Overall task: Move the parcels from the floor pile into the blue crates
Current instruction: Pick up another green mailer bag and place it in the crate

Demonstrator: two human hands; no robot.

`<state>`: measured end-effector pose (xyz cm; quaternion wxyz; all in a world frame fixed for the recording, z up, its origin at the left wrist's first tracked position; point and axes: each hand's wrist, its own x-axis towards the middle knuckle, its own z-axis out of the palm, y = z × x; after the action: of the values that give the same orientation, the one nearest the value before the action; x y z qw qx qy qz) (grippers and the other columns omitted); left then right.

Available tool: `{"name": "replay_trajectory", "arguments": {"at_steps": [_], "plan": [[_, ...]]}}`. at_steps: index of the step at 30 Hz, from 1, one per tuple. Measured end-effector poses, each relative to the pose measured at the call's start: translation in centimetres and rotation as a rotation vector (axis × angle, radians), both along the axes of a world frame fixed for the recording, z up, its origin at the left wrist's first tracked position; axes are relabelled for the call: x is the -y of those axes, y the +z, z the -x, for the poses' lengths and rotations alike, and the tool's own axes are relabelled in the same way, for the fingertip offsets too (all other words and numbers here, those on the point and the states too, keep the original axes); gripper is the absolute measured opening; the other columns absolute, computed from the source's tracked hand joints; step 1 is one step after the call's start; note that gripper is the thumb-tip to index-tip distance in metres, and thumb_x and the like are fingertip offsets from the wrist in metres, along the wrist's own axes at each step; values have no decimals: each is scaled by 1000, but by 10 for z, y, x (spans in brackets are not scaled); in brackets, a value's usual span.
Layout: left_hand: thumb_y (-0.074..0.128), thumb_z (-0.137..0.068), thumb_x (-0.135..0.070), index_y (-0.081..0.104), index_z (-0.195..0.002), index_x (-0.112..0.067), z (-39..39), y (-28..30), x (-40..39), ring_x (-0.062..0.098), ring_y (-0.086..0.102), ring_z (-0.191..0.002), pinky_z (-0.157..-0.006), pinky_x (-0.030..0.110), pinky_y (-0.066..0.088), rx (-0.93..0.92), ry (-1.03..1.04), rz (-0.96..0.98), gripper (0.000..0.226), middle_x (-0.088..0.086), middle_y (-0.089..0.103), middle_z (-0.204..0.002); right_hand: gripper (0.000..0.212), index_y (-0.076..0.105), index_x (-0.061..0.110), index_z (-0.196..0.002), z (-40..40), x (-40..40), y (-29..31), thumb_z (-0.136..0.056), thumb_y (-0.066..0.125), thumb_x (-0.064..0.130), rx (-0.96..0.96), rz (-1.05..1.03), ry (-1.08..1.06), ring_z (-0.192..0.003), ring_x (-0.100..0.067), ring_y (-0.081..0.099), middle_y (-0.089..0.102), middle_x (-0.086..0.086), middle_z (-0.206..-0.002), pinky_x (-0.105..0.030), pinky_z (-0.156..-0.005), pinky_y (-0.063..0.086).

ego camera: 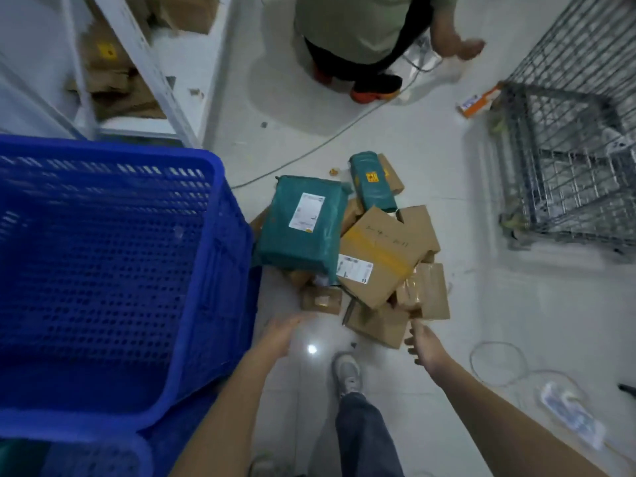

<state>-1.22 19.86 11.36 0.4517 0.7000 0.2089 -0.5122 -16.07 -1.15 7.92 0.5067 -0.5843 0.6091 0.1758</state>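
From the head camera we look down on a pale tiled floor [430, 173] where a heap of parcels lies just right of a large blue perforated plastic crate [103, 263]. We see no parcel inside it.

In the heap, a big teal plastic mailer with a white label [303, 225] lies on top at the left, its edge close against the crate's wall. A smaller teal mailer with a yellow sticker [373, 182] lies at the far end, propped over a brown box. A brown cardboard box with yellow tape and a white label [375, 256] sits tilted in the middle, and a small flat cardboard box [321, 299] lies at the near left edge of the heap. Another low brown cardboard box [377, 325] lies at the near edge, and a cardboard box wrapped in clear tape [426, 290] lies at the right.

Our left hand [280, 333] reaches toward the heap with the fingers loosely spread, holding nothing (it is blurred, so we cannot tell whether it touches the small flat box). Our right hand [425, 346] is also empty, fingers apart, its tips just beside the low brown box.

Beyond the heap a second person [358, 29] crouches in a green shirt and orange-soled shoes. A grey wire cage [568, 149] stands at the right, and a white metal shelf [144, 63] holding brown packages stands at the upper left. A grey sneaker [349, 373] shows between our arms.
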Motion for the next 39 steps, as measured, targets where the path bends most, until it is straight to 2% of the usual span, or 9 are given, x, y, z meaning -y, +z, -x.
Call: {"name": "replay_trajectory", "arguments": {"at_steps": [4,8,12,18,22,27,30,35,39], "plan": [[52,-95,-28,48,-85,-13,-6,-48,26,20,49,-76,-74,31,46,-66,141,-118,19,6,46,-80,49,42,3,-133,-5,40,-38,-102,24,36,-9,-38,181,-89,-20,46,48,-7,-107,-19,-65,35],[56,-92,-29,51,-101,-13,0,-78,41,24,54,-89,-78,32,45,-162,191,-165,19,10,53,-98,37,45,7,-124,-27,65,-63,-101,29,33,-25,-97,233,-73,-13,52,54,-12,-106,-19,-55,38],[58,-92,-28,53,-87,-7,-13,-96,52,28,55,-82,-77,34,45,-234,294,-197,23,12,55,-87,32,52,7,-107,-54,81,-87,-100,34,33,-96,-125,341,-74,-20,53,58,-10,-88,-25,-61,39],[52,-95,-27,58,-77,-12,-58,-142,71,21,52,-67,-55,26,44,-159,443,-62,24,12,54,-78,36,57,5,-115,-119,95,-134,-99,37,30,-92,-64,548,-107,-34,56,60,-18,-115,-47,-96,45],[54,-92,-29,56,-89,-16,-82,-182,84,24,58,-85,-69,30,49,-217,624,41,14,12,55,-90,29,57,13,-101,-173,108,-160,-97,37,33,-96,91,592,-87,-26,59,65,-13,-101,-39,-82,47],[62,-85,-40,51,-111,-14,-94,-224,109,21,57,-97,-73,27,47,-297,688,117,38,8,57,-98,30,56,12,-104,-253,137,-176,-89,46,35,-123,492,651,-67,-15,50,61,-6,-91,-30,-59,40],[62,-81,-46,59,-118,-14,-100,-248,117,21,63,-102,-73,29,51,-333,723,171,49,7,67,-110,44,54,12,-117,-315,158,-180,-86,44,41,-28,568,769,-92,-23,56,57,-8,-112,-38,-75,50],[68,-71,-53,65,-104,-17,-98,-281,117,27,61,-114,-100,38,48,-301,658,207,49,14,67,-117,48,47,13,-131,-420,161,-190,-91,44,41,122,571,1007,-117,-31,50,49,-11,-131,-43,-93,43],[71,-62,-48,64,-104,-16,-97,-287,123,19,66,-102,-81,28,54,-308,766,255,54,8,68,-116,52,43,7,-134,-466,154,-208,-98,27,41,-55,546,1234,-123,-36,45,46,-19,-137,-42,-96,40]]}}
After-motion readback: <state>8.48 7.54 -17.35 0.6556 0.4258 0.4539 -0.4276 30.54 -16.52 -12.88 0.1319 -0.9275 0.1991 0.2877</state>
